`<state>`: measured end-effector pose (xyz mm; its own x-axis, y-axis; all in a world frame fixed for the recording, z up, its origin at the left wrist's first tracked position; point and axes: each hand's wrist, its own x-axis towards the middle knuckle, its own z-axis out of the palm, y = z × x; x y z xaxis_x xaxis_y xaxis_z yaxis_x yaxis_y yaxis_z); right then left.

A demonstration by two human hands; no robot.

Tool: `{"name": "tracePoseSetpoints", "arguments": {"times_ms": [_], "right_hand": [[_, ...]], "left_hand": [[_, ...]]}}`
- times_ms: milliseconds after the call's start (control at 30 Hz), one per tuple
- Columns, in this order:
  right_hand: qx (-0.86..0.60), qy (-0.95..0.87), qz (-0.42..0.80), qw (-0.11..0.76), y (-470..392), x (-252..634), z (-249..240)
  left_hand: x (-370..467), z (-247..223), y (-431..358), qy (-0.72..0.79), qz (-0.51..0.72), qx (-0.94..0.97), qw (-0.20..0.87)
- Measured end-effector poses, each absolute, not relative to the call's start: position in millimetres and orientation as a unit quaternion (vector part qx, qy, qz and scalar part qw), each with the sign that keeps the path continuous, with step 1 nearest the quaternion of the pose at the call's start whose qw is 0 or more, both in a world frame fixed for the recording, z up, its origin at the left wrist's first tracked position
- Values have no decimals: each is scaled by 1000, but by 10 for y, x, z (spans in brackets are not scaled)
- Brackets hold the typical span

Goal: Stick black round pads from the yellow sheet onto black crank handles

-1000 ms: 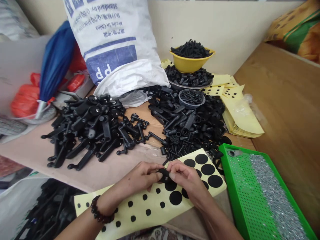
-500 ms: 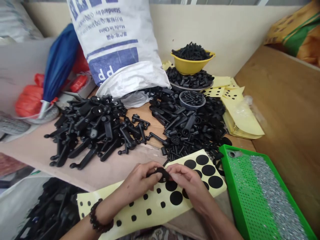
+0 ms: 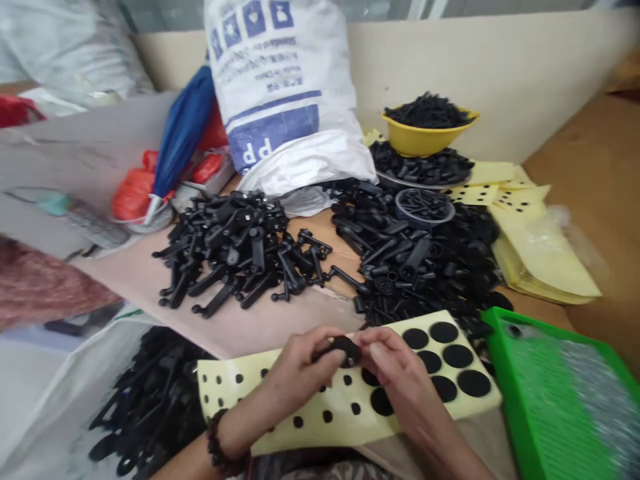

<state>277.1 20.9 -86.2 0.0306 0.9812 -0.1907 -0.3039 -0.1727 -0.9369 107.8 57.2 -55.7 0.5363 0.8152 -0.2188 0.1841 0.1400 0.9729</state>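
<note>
A person's left hand [image 3: 307, 367] gripped a dark, rounded black part [image 3: 351, 351] between thumb and fingers, above a yellow sticker sheet [image 3: 343, 437]. The right hand [image 3: 397, 370] met it at the part's right edge, thumb and fingertips drawn together; whether that grip had closed on the part could not be told. A dark beaded bracelet [image 3: 220, 443] circled the left wrist. The sheet, dotted with small black spots on its left and bearing large black discs [image 3: 444, 332] on its right, lay below both hands.

Beyond the sheet, black levers [image 3: 240, 253] were heaped at left on the tabletop [image 3: 320, 221], and a second mound of assorted black pieces [image 3: 425, 267] spread at right, a small bowl [image 3: 415, 219] of thin dark pieces resting on it. Farther back, a yellow basin [image 3: 425, 141], piled high, stood on a broad dish of short black pieces, beside a stack of yellow paper [image 3: 543, 257].

A green tray [image 3: 515, 400] of silvery bits, blurred, sat near the right forearm. At lower left, a pale bag [image 3: 60, 400] held more black parts. Against the wall leaned a white sack [image 3: 295, 67], with a folded blue umbrella [image 3: 185, 123] and red bags [image 3: 133, 197] to its left.
</note>
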Motion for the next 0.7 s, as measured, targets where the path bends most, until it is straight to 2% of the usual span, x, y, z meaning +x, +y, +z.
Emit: {"name": "tracePoseSetpoints", "arguments": {"times_ms": [133,267,367,433,500,633,700], "right_hand": [[-543,-558,435,452,128,2727,-985],[-466,-711,322,417,59,2599,-1018],[-420,-775,283,377,-3,2493,-932],[-414,-805,246,345,-20,2476,-863],[-441,-807,222,323,-3,2531,-813],[-521,-773,167,320,106,2792,-837],[-547,-779,87,293,156,2911,-922]], "left_hand": [[1043,-586,335,424,264,593,632],[1058,-686,207,459,279,447,716],[974,-702,151,500,278,448,687],[741,-647,124,526,276,524,610],[324,-569,125,575,254,615,476],[-570,-484,218,696,94,706,87],[-657,-471,226,653,78,752,-35]]}}
